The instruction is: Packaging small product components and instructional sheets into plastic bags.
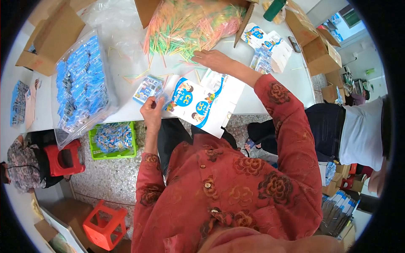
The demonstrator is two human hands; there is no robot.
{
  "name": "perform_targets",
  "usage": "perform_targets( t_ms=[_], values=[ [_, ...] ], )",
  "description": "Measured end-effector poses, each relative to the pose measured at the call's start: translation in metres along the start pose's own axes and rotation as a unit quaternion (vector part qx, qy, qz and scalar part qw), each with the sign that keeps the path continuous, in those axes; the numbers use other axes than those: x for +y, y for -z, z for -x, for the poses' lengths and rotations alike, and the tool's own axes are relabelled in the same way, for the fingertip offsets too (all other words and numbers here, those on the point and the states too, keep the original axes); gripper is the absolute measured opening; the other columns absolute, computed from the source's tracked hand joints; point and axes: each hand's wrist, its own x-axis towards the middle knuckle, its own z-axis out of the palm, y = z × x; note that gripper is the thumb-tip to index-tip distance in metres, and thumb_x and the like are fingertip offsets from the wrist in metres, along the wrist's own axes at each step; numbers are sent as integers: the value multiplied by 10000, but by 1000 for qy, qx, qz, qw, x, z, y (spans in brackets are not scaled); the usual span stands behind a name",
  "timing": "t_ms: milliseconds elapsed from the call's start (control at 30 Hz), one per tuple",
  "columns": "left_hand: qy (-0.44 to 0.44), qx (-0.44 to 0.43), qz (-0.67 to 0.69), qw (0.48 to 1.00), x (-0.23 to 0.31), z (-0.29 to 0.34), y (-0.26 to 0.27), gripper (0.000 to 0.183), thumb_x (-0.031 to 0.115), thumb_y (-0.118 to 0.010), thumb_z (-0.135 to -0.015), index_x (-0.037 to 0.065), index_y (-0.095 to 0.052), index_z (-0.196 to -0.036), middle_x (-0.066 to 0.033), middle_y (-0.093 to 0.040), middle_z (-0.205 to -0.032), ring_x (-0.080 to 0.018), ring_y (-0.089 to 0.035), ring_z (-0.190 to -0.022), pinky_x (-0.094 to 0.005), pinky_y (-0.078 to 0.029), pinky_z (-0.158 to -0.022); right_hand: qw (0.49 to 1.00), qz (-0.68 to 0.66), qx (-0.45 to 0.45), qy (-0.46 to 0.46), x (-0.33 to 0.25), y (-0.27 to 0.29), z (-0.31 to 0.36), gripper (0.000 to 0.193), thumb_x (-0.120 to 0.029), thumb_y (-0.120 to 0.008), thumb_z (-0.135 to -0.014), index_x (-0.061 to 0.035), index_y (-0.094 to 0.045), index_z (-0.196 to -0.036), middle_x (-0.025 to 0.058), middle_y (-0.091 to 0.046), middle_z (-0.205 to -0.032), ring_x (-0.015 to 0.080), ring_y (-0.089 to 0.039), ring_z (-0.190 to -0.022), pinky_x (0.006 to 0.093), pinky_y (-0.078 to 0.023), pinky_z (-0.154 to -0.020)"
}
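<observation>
White table [297,80] is laid out for 2-handed reach, seemingly: blue packet [147,89] is pinched at its near corner by left hand [151,111], beside flat printed card [202,105], while right hand [213,60] is held at piled sticks [177,48], fingertips bunched, grip can't be told.

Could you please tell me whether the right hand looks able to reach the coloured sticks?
Probably yes: the right hand is at the near edge of the coloured sticks, with nothing visible in between.

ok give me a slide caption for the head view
Left hand by blue packets, right hand at coloured sticks, printed card at the table's edge.
</observation>
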Motion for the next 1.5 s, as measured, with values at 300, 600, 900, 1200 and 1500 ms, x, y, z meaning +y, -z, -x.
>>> perform_targets(
  t_ms=[300,600,900,1200,1500],
  values=[
    [-1,-35,-9,999,2,6,2,89,48,-687,-765,2,-612,-781,66,-504,-637,-14,-370,-569,-185,-318,-506,977,111,96,156,11,-23,-42,280,-77,-530,-785,-53,-483,-1060,70,-491,-1057,188,-591,-833,293,-497,-625],
    [4,-57,-23,998,4,6,4,82,-1,-660,-781,16,-581,-765,71,-519,-713,-6,-391,-615,-164,-319,-550,964,162,87,191,22,-45,-62,86,-82,-548,-763,-63,-520,-842,47,-538,-816,170,-592,-733,263,-470,-599],
    [-1,-63,-17,998,-2,5,6,54,-2,-654,-786,7,-605,-805,59,-549,-743,-11,-433,-647,-164,-353,-586,961,136,73,230,20,-36,-74,39,-76,-568,-739,-57,-537,-724,59,-548,-705,195,-599,-715,301,-486,-566],
    [-30,-51,7,998,1,6,2,81,39,-682,-771,3,-617,-801,77,-499,-658,-7,-351,-571,-177,-288,-501,995,-84,-41,45,-3,-26,-86,54,-11,-565,-680,33,-566,-711,196,-584,-699,363,-605,-723,448,-481,-605],
    [8,-78,-17,997,9,8,5,76,4,-664,-784,5,-599,-823,53,-559,-785,-20,-459,-690,-172,-386,-622,949,-300,-92,-31,10,-19,-71,310,-208,-698,-657,5,-607,-864,168,-585,-858,343,-575,-883,402,-467,-716]
  ],
)
